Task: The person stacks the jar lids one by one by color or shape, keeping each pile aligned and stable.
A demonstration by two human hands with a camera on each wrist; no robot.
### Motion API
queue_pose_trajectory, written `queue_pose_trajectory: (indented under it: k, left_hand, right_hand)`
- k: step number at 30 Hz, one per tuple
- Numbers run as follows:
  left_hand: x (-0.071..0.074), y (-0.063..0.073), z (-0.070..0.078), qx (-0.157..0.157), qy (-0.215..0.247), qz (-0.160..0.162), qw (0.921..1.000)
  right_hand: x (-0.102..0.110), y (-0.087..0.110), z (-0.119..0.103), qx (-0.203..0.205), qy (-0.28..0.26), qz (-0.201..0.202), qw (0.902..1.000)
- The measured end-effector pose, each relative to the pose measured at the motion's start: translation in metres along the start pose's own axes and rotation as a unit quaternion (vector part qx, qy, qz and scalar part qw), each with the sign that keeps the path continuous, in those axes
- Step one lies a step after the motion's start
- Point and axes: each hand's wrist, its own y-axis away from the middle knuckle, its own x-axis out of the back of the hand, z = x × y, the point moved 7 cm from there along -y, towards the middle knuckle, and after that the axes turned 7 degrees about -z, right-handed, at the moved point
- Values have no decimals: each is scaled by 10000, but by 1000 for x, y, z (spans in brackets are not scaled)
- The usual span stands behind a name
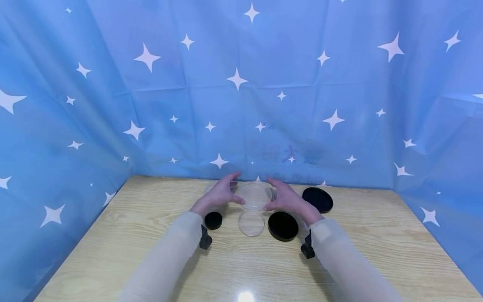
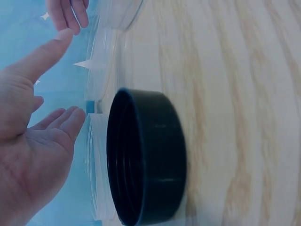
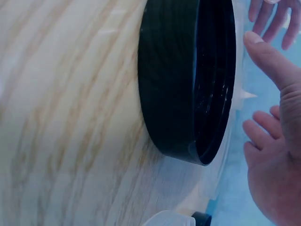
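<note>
Left grip (image 1: 219, 194) and right grip (image 1: 288, 199), fingers loosely spread and clasping nothing, flank the large clear dish (image 1: 254, 196) on the desk (image 1: 256, 264); contact cannot be told. Nearer lie a black lid (image 1: 283, 226), smaller clear disc (image 1: 251, 224) and small black lid (image 1: 213, 220).

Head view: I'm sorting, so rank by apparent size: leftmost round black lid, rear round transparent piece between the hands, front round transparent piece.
1. Rear round transparent piece
2. Front round transparent piece
3. Leftmost round black lid
</note>
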Motion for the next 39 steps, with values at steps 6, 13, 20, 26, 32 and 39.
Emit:
queue_pose_trajectory:
  k: [6, 13, 20, 26, 32, 39]
  left_hand:
    - [0, -1, -1, 136, -176, -1, 9998]
    - [3, 0, -1, 201, -361, 90, 9991]
    - [3, 0, -3, 199, -398, 126, 9989]
    - [4, -1, -4, 219, -389, 220, 9988]
    - [3, -1, -2, 227, -161, 119, 9995]
    - [-1, -3, 3, 306, -368, -50, 9988]
  right_hand:
    - [-3, -1, 2, -105, -52, -20, 9999]
    - [-5, -2, 2, -103, -7, 22, 9999]
    - [-7, -3, 4, -51, 82, 45, 9999]
    - [-7, -4, 3, -85, 47, 4, 10000]
    - [-10, -7, 5, -53, 32, -33, 10000]
    - [-9, -8, 6, 11, 112, 79, 9999]
